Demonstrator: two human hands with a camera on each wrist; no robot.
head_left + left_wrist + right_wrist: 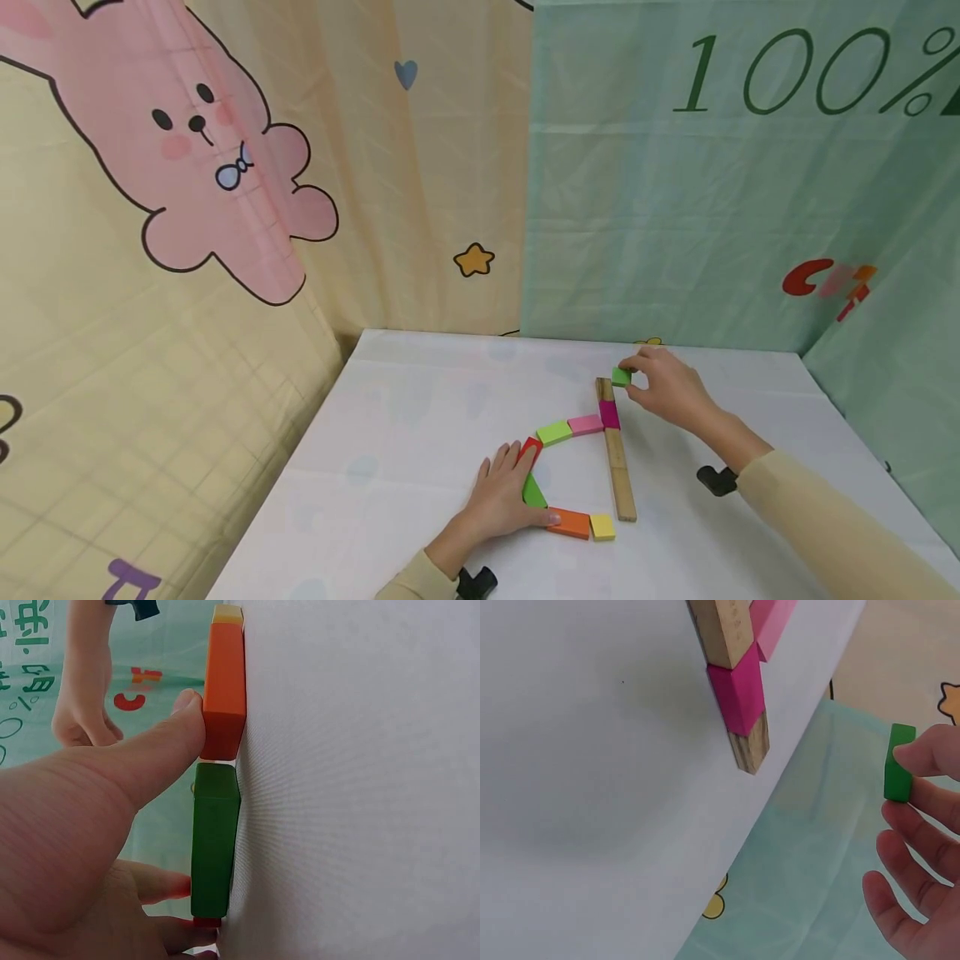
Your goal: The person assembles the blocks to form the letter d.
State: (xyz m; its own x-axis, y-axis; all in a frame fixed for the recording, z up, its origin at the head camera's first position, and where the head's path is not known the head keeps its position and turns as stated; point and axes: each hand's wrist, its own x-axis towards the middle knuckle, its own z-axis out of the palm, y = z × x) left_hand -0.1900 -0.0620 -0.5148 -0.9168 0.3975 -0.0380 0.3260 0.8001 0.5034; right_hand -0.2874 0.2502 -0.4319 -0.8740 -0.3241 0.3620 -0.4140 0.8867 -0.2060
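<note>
Between thumb and fingers my right hand (667,387) pinches a green block (900,763), held near the far end of a straight row of wooden blocks (618,475). A magenta block (609,414) sits within that row. My left hand (498,500) lies spread along a curved line of blocks, its thumb touching the orange block (225,682) and its fingers over the red block (531,447). Between those two lies a dark green block (215,840). The curve continues with a lime green block (554,433) and a pink block (586,425), while a yellow block (603,527) ends it nearest me.
All the blocks lie on a table with a white cover (420,392). Behind it hang a cream curtain (450,167) with a pink rabbit print and a green curtain (637,217). A black wrist strap piece (717,481) shows by my right wrist.
</note>
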